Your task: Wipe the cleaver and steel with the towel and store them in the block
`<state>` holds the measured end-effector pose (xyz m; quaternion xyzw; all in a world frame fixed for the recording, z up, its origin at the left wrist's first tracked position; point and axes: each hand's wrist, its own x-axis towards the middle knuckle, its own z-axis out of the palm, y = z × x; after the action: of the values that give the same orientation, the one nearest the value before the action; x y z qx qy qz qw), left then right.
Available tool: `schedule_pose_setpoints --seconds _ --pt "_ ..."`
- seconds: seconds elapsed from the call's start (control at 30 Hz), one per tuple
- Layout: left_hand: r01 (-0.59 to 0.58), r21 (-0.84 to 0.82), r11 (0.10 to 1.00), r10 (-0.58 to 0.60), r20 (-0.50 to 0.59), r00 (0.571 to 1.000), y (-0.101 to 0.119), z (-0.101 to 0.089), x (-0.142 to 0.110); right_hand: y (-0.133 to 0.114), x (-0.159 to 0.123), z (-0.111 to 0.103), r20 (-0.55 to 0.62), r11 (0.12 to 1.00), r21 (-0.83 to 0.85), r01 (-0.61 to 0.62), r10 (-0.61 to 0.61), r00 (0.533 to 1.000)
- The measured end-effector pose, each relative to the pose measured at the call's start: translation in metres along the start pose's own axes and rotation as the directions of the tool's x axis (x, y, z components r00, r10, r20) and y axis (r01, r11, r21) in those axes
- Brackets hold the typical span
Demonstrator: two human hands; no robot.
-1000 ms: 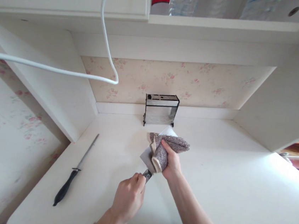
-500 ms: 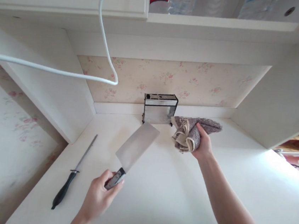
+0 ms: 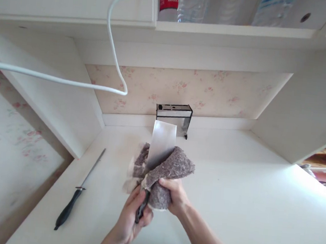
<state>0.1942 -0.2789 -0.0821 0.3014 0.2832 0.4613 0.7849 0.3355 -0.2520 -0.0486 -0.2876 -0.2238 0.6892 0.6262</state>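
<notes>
A cleaver (image 3: 162,141) points away from me over the white counter, its broad blade upright in the view. My left hand (image 3: 133,212) is closed around its dark handle. My right hand (image 3: 174,195) grips a grey-brown towel (image 3: 176,164), which is folded around the lower part of the blade, with cloth on both sides of it. Part of the blade near the handle is hidden by the towel. The two hands are close together, the right one just to the right of the handle.
On the left of the counter (image 3: 230,206) lies a honing steel (image 3: 80,189) with a black handle. A metal knife block (image 3: 174,109) stands against the back wall. A white cable (image 3: 114,43) hangs across the upper left. Bottles (image 3: 193,3) stand on the shelf above.
My right hand has brought the towel left and nearer, onto the cleaver's blade. The cleaver has turned more upright and shifted slightly right with my left hand.
</notes>
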Motion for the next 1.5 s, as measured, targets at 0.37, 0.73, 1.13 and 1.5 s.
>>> schedule_pose_setpoints --seconds 0.37,0.73,1.13,1.5 --pt "0.249 0.144 0.958 -0.250 -0.011 0.968 -0.002 0.000 -0.002 -0.012 0.010 -0.008 -0.165 0.992 -0.129 -0.016 -0.006 0.986" --pt "0.405 0.260 0.877 -0.413 -0.024 0.910 0.037 -0.014 -0.022 -0.085 0.054 -0.015 -0.228 0.986 -0.097 0.139 -0.158 0.961" --pt "0.066 0.341 0.938 -0.014 -0.155 0.988 0.041 -0.004 -0.015 -0.089 0.022 -0.067 -0.212 0.956 0.183 0.230 -0.190 0.959" --pt "-0.105 0.762 0.639 0.189 -0.023 0.982 0.000 0.022 0.017 -0.015 -0.009 -0.010 -0.157 1.000 -0.005 0.001 -0.002 0.988"
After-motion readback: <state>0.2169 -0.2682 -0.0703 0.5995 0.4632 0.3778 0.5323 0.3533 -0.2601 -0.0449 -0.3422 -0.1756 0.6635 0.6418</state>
